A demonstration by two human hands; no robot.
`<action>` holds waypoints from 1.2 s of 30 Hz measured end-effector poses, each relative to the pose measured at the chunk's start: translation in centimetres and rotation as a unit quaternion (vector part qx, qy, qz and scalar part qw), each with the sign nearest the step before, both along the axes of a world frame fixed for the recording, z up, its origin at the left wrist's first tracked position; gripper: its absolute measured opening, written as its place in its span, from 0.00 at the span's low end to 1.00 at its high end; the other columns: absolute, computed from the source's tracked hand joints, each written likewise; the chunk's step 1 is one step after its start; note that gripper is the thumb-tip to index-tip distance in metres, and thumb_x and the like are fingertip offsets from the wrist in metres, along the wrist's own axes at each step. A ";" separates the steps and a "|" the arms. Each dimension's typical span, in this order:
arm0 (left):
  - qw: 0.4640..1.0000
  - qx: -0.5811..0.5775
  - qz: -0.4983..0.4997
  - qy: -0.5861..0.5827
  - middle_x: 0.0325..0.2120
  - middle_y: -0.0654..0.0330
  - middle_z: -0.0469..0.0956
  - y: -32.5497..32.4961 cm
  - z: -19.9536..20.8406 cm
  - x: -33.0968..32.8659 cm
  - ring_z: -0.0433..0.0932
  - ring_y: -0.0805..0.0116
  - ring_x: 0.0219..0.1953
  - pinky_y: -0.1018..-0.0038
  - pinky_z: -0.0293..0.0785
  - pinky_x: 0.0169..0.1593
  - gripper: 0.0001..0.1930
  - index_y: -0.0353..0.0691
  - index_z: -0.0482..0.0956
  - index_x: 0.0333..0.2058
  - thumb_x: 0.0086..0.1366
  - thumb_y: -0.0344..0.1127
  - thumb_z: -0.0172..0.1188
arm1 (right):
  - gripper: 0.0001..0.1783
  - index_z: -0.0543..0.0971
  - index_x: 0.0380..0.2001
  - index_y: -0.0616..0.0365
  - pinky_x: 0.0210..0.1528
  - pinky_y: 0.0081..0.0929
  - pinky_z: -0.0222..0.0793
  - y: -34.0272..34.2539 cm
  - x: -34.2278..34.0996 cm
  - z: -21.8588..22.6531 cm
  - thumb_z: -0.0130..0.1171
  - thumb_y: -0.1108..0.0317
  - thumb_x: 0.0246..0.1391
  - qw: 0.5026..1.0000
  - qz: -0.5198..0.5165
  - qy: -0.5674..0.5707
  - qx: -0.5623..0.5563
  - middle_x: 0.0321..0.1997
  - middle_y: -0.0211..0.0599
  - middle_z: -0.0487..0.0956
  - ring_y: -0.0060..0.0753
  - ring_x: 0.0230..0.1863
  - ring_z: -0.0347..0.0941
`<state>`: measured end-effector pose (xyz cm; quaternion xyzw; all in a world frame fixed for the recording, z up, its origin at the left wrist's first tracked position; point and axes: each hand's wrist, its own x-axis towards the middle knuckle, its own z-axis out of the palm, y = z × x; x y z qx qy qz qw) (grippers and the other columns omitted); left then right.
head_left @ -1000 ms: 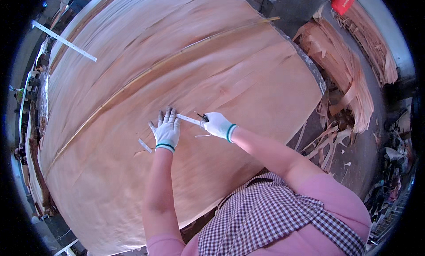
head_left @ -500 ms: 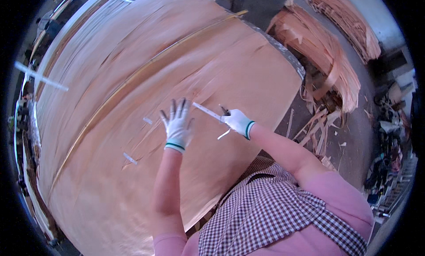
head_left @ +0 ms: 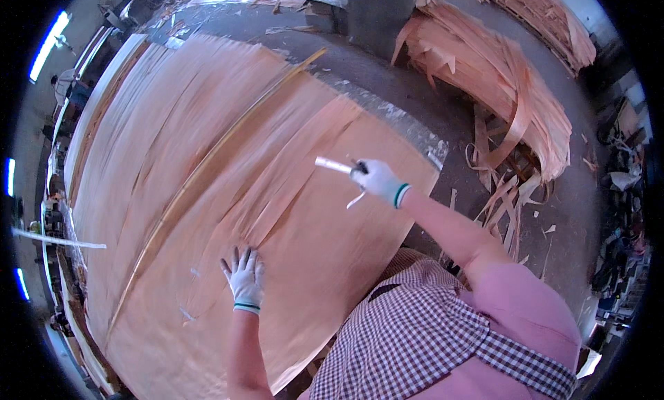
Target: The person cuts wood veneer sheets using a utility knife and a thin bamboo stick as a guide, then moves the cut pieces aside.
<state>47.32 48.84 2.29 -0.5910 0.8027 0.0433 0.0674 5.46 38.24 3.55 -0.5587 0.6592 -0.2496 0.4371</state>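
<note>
A large sheet of thin wood veneer (head_left: 325,261) lies spread before me, with long splits and overlapping strips across it. My left hand (head_left: 245,282), in a white glove with grey fingertips, lies flat on it, fingers spread, close to the lower end of a split. Above the sheet to the right, my gloved right hand (head_left: 377,178) is closed round a white tape strip (head_left: 333,165) that sticks out to the left. A thin white tail (head_left: 355,201) hangs below that hand. Two short whitish tape pieces (head_left: 187,313) are stuck on the sheet left of my left hand.
A long, narrow yellowish strip (head_left: 207,154) curves across the sheet. Beyond its right edge, bundles of veneer strips (head_left: 484,75) stand on the dark floor, with loose scraps (head_left: 508,206) beside them. A grey block-like thing (head_left: 380,19) stands at the back.
My left hand has moved nearer and slightly left over the sheet. My right hand still holds the tape and has shifted slightly right. The view has tilted, showing more floor behind.
</note>
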 end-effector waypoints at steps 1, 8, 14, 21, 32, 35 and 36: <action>0.999 -0.017 -0.001 0.046 0.61 0.58 0.62 -1.2 -0.2 -1.8 0.53 0.53 0.66 0.46 0.35 0.67 0.27 0.44 0.66 0.59 0.61 0.45 0.53 | 0.12 0.77 0.31 0.59 0.31 0.33 0.68 -1.1 -2.5 -0.4 0.54 0.61 0.56 0.998 -0.032 -0.059 0.021 0.24 0.37 0.78 0.31 0.27 0.75; 0.960 -0.060 -0.065 0.266 0.64 0.58 0.57 -15.7 0.3 -28.9 0.51 0.54 0.67 0.50 0.42 0.67 0.32 0.44 0.60 0.61 0.57 0.33 0.56 | 0.15 0.78 0.29 0.60 0.20 0.24 0.60 -8.4 -10.3 -1.3 0.58 0.57 0.54 0.967 -0.109 -0.192 0.126 0.19 0.30 0.74 0.22 0.18 0.67; 0.985 -0.033 -0.100 0.134 0.67 0.57 0.51 -21.7 -2.1 -36.2 0.46 0.56 0.69 0.48 0.34 0.68 0.31 0.44 0.57 0.63 0.63 0.44 0.51 | 0.14 0.77 0.25 0.59 0.20 0.24 0.59 -9.0 -11.7 -1.7 0.60 0.58 0.51 0.954 -0.064 -0.235 0.175 0.18 0.32 0.74 0.20 0.18 0.67; 0.988 -0.022 -0.101 0.117 0.67 0.57 0.51 -21.9 -1.9 -36.3 0.48 0.56 0.69 0.49 0.34 0.68 0.31 0.45 0.56 0.64 0.65 0.47 0.47 | 0.11 0.76 0.34 0.54 0.41 0.50 0.69 -10.8 -17.9 1.5 0.53 0.60 0.53 0.963 0.053 0.263 0.012 0.35 0.52 0.78 0.56 0.40 0.75; 0.938 -0.078 0.074 0.331 0.62 0.49 0.60 -24.7 -3.3 -33.5 0.56 0.50 0.64 0.53 0.43 0.66 0.27 0.37 0.61 0.60 0.64 0.41 0.48 | 0.13 0.76 0.25 0.59 0.11 0.21 0.48 -20.5 -6.2 -0.8 0.57 0.60 0.55 0.938 -0.064 -0.262 0.217 0.14 0.27 0.69 0.18 0.09 0.57; 0.941 -0.103 0.084 0.311 0.62 0.53 0.61 -25.5 -3.1 -33.4 0.61 0.51 0.60 0.53 0.52 0.61 0.29 0.41 0.62 0.60 0.63 0.45 0.49 | 0.15 0.77 0.20 0.58 0.14 0.26 0.55 -20.8 -5.5 -2.8 0.61 0.58 0.50 0.946 -0.068 -0.240 0.207 0.14 0.32 0.72 0.25 0.11 0.64; 0.964 -0.101 0.070 0.235 0.62 0.54 0.62 -25.8 -3.1 -33.3 0.62 0.52 0.59 0.54 0.54 0.60 0.29 0.43 0.62 0.61 0.62 0.45 0.49 | 0.15 0.78 0.21 0.58 0.15 0.25 0.56 -20.6 -5.5 -2.7 0.61 0.57 0.50 0.951 -0.048 -0.215 0.219 0.15 0.31 0.72 0.25 0.13 0.64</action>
